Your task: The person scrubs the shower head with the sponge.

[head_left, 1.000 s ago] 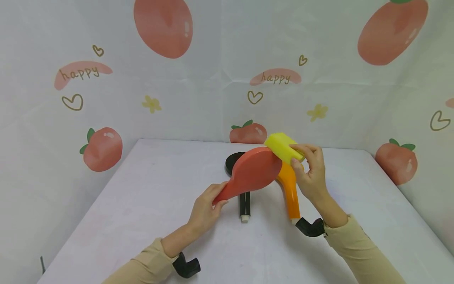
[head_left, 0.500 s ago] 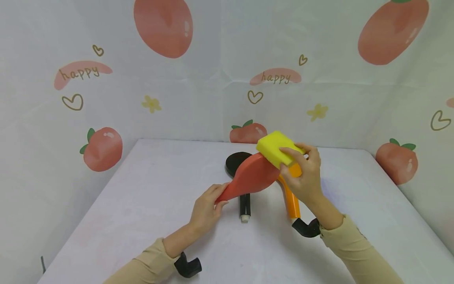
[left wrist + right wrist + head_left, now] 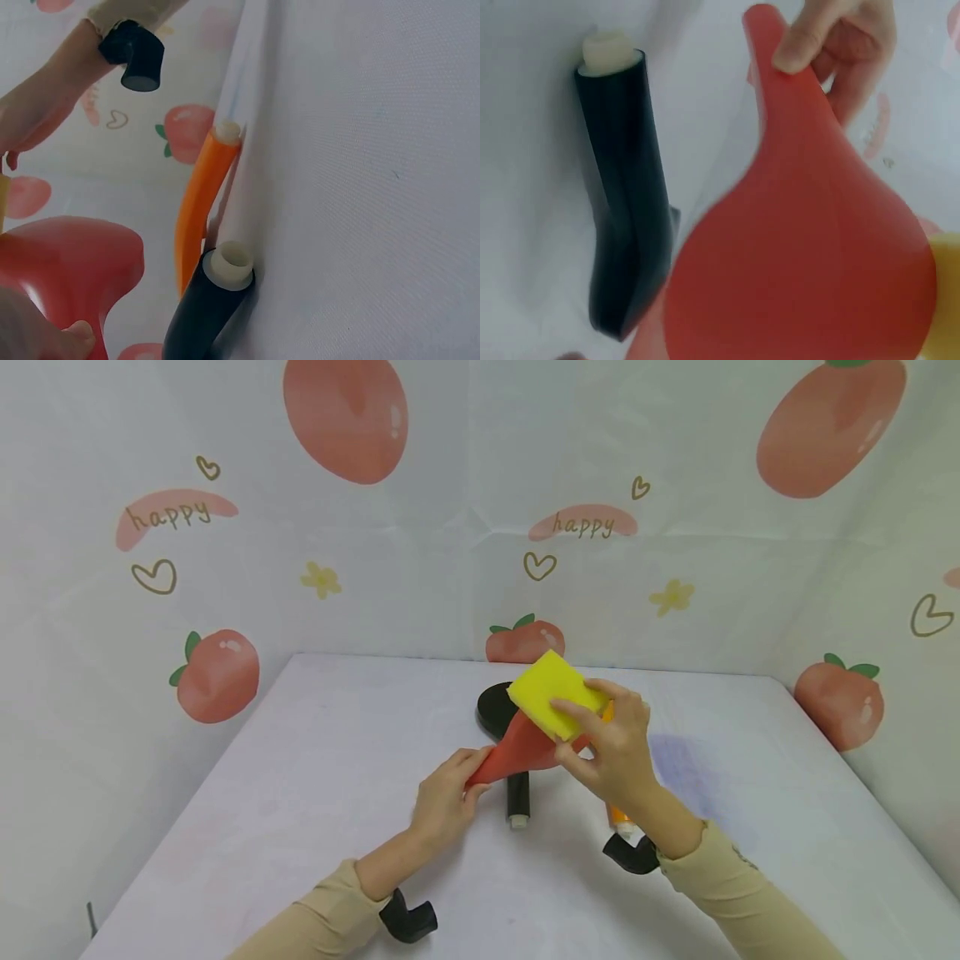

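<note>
Head cam view showed "happy" 2x on the wht backdrop (image 3: 420, 602), in brn lowercase handwriting-style letters: once on the L pink strip (image 3: 176, 512), tilted slightly up to its R, once on the ctr pink strip (image 3: 582, 522), approx. level.

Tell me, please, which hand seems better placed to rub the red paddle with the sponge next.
Probably the right hand: it holds the sponge at the red paddle, whose handle the left hand grips.
</note>
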Tool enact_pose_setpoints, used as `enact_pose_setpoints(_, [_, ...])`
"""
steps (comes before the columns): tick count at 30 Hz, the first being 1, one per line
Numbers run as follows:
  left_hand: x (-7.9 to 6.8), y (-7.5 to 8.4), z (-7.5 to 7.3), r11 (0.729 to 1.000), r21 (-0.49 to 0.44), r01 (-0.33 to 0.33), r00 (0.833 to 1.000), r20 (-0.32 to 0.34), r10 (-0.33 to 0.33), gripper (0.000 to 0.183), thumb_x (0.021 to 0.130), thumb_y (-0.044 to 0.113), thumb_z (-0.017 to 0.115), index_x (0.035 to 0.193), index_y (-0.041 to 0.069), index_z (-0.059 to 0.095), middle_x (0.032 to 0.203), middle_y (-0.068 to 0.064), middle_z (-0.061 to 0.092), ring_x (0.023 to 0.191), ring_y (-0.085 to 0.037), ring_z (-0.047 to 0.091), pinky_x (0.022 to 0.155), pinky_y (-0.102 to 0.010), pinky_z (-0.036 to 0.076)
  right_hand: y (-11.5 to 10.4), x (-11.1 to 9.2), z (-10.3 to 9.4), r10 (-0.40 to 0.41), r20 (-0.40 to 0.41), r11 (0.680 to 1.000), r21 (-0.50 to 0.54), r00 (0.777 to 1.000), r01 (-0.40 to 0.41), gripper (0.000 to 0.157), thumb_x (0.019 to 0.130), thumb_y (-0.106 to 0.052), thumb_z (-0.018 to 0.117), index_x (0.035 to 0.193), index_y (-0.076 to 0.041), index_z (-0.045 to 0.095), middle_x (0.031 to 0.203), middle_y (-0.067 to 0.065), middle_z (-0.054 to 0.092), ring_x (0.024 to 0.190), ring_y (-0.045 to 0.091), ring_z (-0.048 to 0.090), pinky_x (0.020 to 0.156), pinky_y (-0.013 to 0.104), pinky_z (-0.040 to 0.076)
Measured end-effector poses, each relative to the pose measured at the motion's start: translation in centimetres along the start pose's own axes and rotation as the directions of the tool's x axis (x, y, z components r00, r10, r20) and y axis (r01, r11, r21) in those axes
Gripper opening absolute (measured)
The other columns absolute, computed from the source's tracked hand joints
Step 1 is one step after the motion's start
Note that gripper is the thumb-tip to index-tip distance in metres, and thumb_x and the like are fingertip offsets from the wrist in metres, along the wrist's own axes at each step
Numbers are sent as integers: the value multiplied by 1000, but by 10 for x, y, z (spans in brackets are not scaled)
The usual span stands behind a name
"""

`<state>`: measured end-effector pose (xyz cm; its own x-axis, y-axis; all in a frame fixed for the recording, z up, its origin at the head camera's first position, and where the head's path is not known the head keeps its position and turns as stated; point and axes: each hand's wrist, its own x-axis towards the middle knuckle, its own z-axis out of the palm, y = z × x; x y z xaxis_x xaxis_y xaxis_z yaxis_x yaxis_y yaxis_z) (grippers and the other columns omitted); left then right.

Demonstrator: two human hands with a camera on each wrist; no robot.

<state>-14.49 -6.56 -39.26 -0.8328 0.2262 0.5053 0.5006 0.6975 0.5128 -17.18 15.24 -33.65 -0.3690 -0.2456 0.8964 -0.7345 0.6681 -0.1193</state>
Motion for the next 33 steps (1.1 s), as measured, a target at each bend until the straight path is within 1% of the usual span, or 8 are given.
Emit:
enact_pose_setpoints(6, [0, -1, 0, 1000, 14, -4, 1000, -9, 4, 46, 74, 6, 75, 119, 9, 63, 102, -3, 66, 93, -19, 65, 77, -36, 55, 2, 2, -3, 102, -19, 995, 12, 995, -102, 32, 76, -23, 52, 98, -6, 67, 114, 27, 45, 101, 41, 39, 74, 51, 24])
enact_pose_setpoints(8, [1, -1, 0, 1000, 15, 1, 1000, -2, -1, 46, 75, 6, 75, 119, 9, 63, 102, -3, 66, 93, -19, 65, 77, -36, 55, -1, 1, 1, 73, -23, 997, -4, 997, -73, 31, 78, -25, 51, 97, -7, 68, 112, 27, 47, 100, 41, 40, 74, 51, 25])
enact_pose_setpoints(11, [0, 0, 1, 1000, 10, 10, 1000, 16, -10, 45, 76, 7, 74, 119, 9, 62, 103, -3, 66, 93, -19, 64, 77, -36, 56, -10, -3, 10, -32, -20, 998, -47, 999, 31, 31, 83, -29, 48, 95, -9, 70, 109, 26, 50, 99, 39, 44, 73, 48, 29])
enact_pose_setpoints(16, [0, 1, 1, 1000, 21, 9, 999, 37, -9, 42, 77, 7, 73, 118, 8, 62, 103, -4, 66, 91, -20, 64, 78, -36, 56, -21, -9, 20, -185, 24, 978, -94, 982, 187, 31, 86, -29, 45, 93, -12, 70, 106, 23, 51, 97, 35, 43, 68, 41, 30])
enact_pose_setpoints(24, [1, 1, 1, 1000, 18, 21, 999, 38, -21, 45, 76, 6, 74, 120, 8, 62, 103, -4, 66, 92, -20, 65, 79, -36, 56, -17, -4, 16, -123, -20, 987, -105, 992, 121, 30, 86, -28, 47, 92, -10, 70, 107, 25, 51, 97, 37, 44, 69, 43, 29])
enact_pose_setpoints(27, [0, 1, 1, 999, 25, 22, 999, 42, -23, 45, 76, 6, 74, 120, 8, 62, 103, -3, 66, 92, -19, 65, 79, -36, 56, -19, -5, 20, -126, -16, 982, -143, 992, 122, 26, 83, -26, 50, 92, -12, 70, 105, 25, 52, 96, 37, 45, 68, 43, 31])
enact_pose_setpoints(30, [0, 2, 2, 999, 37, 15, 999, 49, -17, 43, 77, 6, 73, 119, 6, 62, 103, -4, 66, 91, -20, 64, 78, -36, 55, -25, -10, 27, -149, 33, 967, -203, 988, 153, 22, 74, -23, 61, 92, -14, 69, 104, 22, 53, 93, 36, 46, 68, 42, 33])
enact_pose_setpoints(33, [0, 4, 3, 999, 49, 8, 998, 59, -11, 39, 77, 4, 72, 114, 4, 64, 102, -5, 66, 89, -20, 64, 76, -35, 56, -32, -15, 33, -185, 107, 946, -249, 977, 206, 33, 60, -20, 72, 93, -16, 68, 105, 18, 53, 91, 33, 45, 68, 39, 33])
